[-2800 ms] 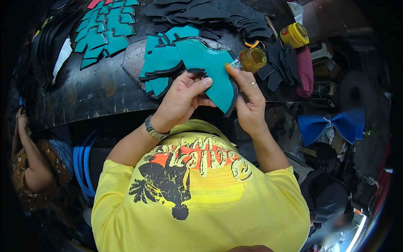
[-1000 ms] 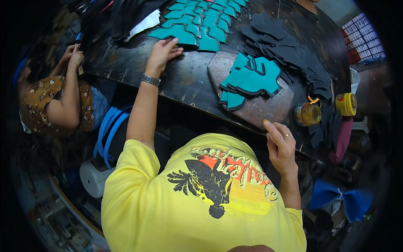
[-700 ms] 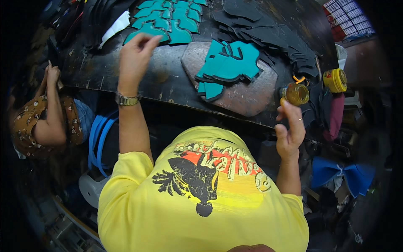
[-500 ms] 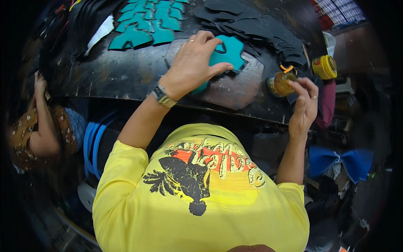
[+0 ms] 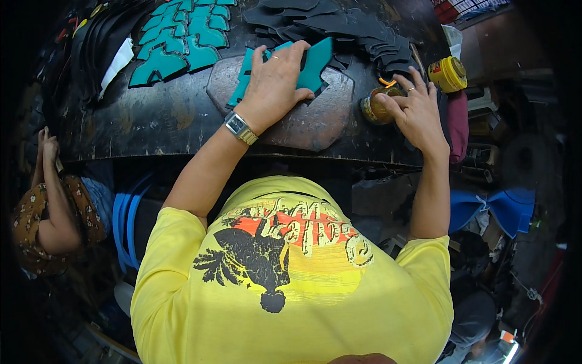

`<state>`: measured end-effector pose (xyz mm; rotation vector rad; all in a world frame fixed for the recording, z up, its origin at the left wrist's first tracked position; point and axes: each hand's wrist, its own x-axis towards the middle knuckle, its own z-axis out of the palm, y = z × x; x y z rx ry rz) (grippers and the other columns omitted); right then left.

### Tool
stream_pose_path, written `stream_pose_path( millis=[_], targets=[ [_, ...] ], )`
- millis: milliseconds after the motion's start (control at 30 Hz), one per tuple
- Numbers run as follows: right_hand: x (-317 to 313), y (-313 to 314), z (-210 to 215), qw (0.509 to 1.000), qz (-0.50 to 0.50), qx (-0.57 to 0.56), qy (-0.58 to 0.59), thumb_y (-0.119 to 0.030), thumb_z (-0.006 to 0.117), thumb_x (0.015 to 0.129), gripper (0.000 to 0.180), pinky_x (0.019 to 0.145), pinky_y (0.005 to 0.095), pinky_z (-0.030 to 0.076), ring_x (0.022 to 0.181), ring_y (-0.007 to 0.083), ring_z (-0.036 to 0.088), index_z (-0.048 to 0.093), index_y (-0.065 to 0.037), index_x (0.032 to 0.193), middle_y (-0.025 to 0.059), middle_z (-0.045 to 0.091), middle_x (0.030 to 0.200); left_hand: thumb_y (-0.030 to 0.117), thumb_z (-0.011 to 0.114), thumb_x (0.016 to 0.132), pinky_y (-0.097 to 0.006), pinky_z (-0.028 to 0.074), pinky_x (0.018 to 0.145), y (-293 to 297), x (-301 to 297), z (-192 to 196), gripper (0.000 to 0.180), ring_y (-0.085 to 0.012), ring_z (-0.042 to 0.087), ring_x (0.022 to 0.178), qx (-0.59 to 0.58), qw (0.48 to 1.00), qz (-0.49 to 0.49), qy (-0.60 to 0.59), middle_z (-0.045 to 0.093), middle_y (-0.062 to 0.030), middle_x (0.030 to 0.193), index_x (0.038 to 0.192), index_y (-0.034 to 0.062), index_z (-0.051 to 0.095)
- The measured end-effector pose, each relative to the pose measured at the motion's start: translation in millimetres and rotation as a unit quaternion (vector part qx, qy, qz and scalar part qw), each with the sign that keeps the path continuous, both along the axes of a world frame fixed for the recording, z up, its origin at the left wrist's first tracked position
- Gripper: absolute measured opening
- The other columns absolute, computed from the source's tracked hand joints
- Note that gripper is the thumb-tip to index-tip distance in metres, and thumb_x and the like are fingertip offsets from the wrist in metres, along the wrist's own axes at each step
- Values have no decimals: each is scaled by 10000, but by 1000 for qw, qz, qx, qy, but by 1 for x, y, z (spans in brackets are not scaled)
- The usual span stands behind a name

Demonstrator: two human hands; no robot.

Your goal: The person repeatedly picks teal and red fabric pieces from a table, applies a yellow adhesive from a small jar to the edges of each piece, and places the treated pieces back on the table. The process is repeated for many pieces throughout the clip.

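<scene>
My left hand (image 5: 270, 91) is closed over a teal foam cut-out (image 5: 315, 65), its fingers on the far side and its thumb near the front edge. More teal foam (image 5: 242, 79) shows left of the hand, and I cannot tell whether it is one piece. The foam lies on a flat brown slab (image 5: 303, 130) on the dark table. To the right, my right hand (image 5: 419, 115) is over a small glass jar (image 5: 377, 111) with amber-brown contents. Thumb and index finger are at its mouth, apart from each other; no tool shows between them.
Rows of teal cut-outs (image 5: 160, 60) lie at the back left, with stacked black pieces (image 5: 339, 27) at the back. A yellow tub (image 5: 448, 74) stands beyond the jar, near an orange loop (image 5: 386, 82). Another person's arm (image 5: 57, 206) is at far left.
My left hand and the teal foam have turned on the slab, and more foam shows left of the hand. My right hand has moved forward over the jar. The whole view has shifted slightly.
</scene>
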<state>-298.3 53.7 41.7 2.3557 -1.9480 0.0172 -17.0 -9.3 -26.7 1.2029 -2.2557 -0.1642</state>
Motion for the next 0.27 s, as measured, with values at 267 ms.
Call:
stream_pose_path(
  millis=[267],
  targets=[
    [0,22,4,888,-91,-155,-423,-602,494,980,577,1198,584,182,1452,299,367,796,-117,1063,206,474,1506,217,889,717,-416,536,852,10,9,21,956,-282,713,892,201,969,2,145,702,-145,978,1501,177,343]
  ],
)
